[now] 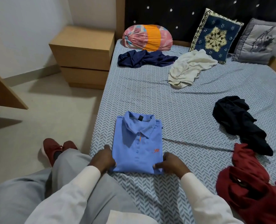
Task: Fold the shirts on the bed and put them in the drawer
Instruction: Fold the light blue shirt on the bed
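Room: a bed [150, 97] with a zigzag-patterned sheet, and a chest of drawers [84, 62] beside it on the left with both fronts shut.
Folded: the blue shirt [137, 143] lies flat near the bed's near edge, collar facing up.
Left: the left hand [103, 160] grips the blue shirt's lower left edge.
Right: the right hand [171, 164] pinches its lower right corner, thumb on top.
Unfolded: a navy shirt [143, 59] and a white shirt [187, 68] lie crumpled near the pillows [214, 36]. A black shirt [237, 120] and a red shirt [247, 183] are heaped at the right.
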Motion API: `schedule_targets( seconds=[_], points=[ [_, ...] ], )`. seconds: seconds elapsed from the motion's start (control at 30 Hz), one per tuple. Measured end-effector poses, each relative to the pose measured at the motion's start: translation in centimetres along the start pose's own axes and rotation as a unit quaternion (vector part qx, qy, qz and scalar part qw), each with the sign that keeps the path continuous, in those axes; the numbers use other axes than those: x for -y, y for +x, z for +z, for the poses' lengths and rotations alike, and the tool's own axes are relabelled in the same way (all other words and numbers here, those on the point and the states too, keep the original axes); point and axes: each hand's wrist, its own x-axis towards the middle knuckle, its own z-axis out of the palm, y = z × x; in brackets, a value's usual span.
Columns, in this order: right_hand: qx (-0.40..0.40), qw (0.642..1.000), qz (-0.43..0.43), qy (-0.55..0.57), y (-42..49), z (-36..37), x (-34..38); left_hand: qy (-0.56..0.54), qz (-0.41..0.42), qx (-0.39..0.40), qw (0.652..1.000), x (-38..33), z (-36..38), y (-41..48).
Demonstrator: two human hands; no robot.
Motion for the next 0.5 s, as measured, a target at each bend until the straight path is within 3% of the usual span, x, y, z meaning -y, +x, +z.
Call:
schedule_targets(
  seconds=[0.07, 0.13, 0.23, 0.3, 0.4, 0.5],
  points=[
    [-0.109, 0.992, -0.044, -0.055, 0.3, -0.4, 1.8, -0.061, 0.019, -0.066, 0.996, -1.2, -0.6, 0.5],
    [-0.184, 0.973, -0.137, -0.004, 1.2, -0.4, 4.2, -0.172, 0.029, -0.096, 0.980, -2.2, -1.3, 2.0],
    [-0.207, 0.946, -0.244, 0.049, 3.7, 0.3, 8.3, -0.383, 0.032, -0.057, 0.921, -4.0, -2.6, 4.3],
    [-0.208, 0.942, -0.252, 0.075, 5.5, 0.5, 10.5, -0.474, 0.021, -0.048, 0.879, -5.2, -3.3, 6.2],
    [-0.210, 0.947, -0.237, 0.046, 8.0, 0.2, 12.5, -0.509, -0.005, -0.053, 0.859, -6.6, -3.6, 8.8],
    [-0.226, 0.940, -0.254, 0.003, 10.8, -1.4, 14.5, -0.446, -0.029, -0.039, 0.894, -7.6, -3.4, 10.1]
  ],
)
